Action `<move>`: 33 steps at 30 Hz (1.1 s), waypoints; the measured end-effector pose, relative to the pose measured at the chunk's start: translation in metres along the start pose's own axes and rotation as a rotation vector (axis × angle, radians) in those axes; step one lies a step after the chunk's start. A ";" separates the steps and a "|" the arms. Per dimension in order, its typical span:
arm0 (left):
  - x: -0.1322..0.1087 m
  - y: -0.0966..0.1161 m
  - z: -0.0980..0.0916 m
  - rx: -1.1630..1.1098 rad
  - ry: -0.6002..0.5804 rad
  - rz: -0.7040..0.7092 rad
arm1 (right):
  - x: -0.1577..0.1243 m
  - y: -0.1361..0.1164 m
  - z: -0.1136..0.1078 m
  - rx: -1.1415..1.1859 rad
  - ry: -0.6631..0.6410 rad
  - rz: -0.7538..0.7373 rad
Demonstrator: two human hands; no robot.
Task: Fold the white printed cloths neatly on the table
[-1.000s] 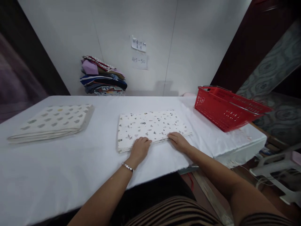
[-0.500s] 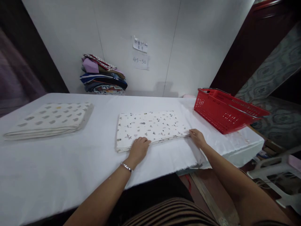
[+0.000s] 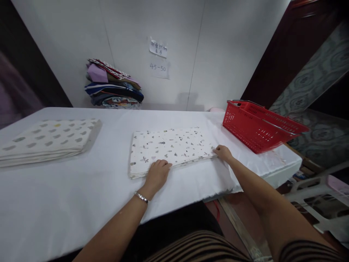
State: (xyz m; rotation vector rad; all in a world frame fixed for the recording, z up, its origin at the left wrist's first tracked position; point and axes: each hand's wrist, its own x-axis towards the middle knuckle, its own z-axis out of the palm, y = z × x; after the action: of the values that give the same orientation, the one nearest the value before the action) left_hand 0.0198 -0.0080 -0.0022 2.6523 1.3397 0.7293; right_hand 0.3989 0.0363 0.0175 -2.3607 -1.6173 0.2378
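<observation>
Folded printed cloth is lying on the white-covered desk right in front of me, approx. mid-desk, near edge facing me. My L fingers are together, bent slightly, resting on top of that near edge, L of centre; thumb side's mostly out of sight, so can't tell if they're gripping or only pressing. My R fingers look pinched together on the near R corner, tho the contact's small & partly hid.

Step in hand, imo: evening up the near edge of the folded stack, L side as anchor, R side on the corner. The layers look roughly lined up but the edge runs a bit wavy btwn my two hands, & the layers show separately at the near L corner, so prob. not fully squared yet.

Next move, I'd judge, calls for a light, level tug at the R corner w/ the L fingers holding steady, all layers taken tog., no lifting. Too hard a pull could skew the top layer.

Nearby: spotted folded cloth well off to the L, red basket to the R rear, apart from my cloth.
</observation>
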 end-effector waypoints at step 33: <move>-0.025 0.007 -0.017 -0.029 -0.063 -0.052 | -0.042 -0.085 0.078 -0.178 -0.036 -0.744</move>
State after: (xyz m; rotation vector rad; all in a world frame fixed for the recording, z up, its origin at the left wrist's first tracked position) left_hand 0.0050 -0.0343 0.0057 2.5854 1.3658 0.6488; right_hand 0.2859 0.0359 -0.0305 -1.6904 -2.4703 -0.0203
